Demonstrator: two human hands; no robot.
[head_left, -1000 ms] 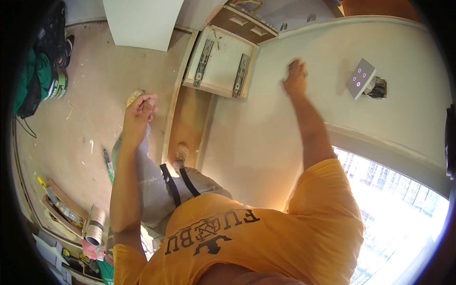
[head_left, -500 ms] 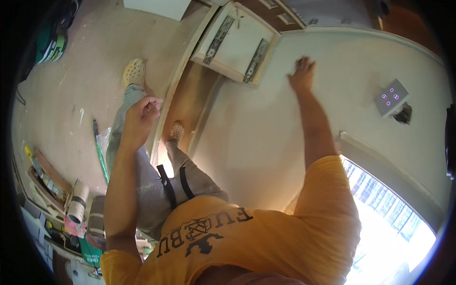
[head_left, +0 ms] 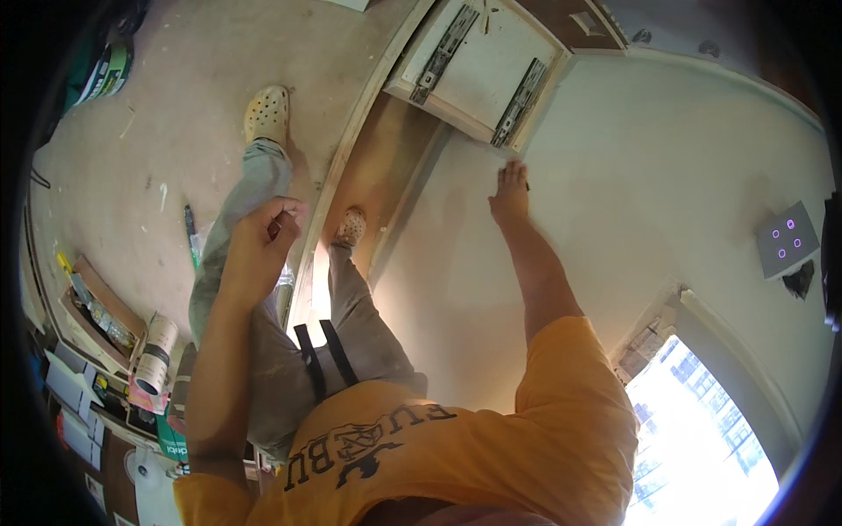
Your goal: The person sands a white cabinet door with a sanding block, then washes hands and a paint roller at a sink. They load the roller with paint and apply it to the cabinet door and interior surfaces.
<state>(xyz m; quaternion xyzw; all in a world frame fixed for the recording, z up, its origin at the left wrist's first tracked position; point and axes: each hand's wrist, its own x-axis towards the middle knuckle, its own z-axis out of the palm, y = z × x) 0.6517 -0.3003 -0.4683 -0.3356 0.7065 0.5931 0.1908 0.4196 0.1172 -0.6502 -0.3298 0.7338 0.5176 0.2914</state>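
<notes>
Your right hand is pressed flat against the pale plastered wall, fingers spread and gripping nothing, only bearing on the surface just below the corner of the white panel with two dark metal runners. Your left hand is half curled at hip height, fingers bent inward; something small and dark may sit between them, but it is too unclear to name, so I cannot tell whether that hand holds anything. Below it, well apart, a dark pen-like tool lies on the dusty floor, and further out on the same side a cardboard roll leans among boxes of clutter. Your feet in pale clogs straddle a raised wooden sill, one on the floor, one on the ledge. That split stance is the likely weak point: if the palm on the wall slides on loose plaster dust, your weight could tip forward over the sill. The panel corner beside your right fingertips could also catch them if the hand drifts upward.
</notes>
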